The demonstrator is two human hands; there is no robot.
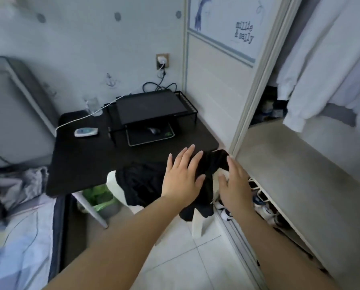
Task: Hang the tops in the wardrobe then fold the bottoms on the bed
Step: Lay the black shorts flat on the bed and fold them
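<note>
A black garment (141,183) lies draped over a white chair (197,225) beside the black desk. My left hand (182,176) hovers flat over its upper part with fingers spread and straight. My right hand (234,185) reaches in from the right, fingers extended, its fingertips at the garment's right edge near the chair back. Neither hand grips the cloth. The wardrobe (300,164) stands open on the right with white tops (325,65) hanging inside. The bed (14,237), covered in a patterned sheet, is at the lower left.
A black desk (87,162) holds a monitor riser with a laptop (150,107), a mouse, a glass and a white device. A bin with a green bag (100,200) sits under it. Shoes (262,204) fill the wardrobe's lower rack. Crumpled clothes (14,185) lie on the bed.
</note>
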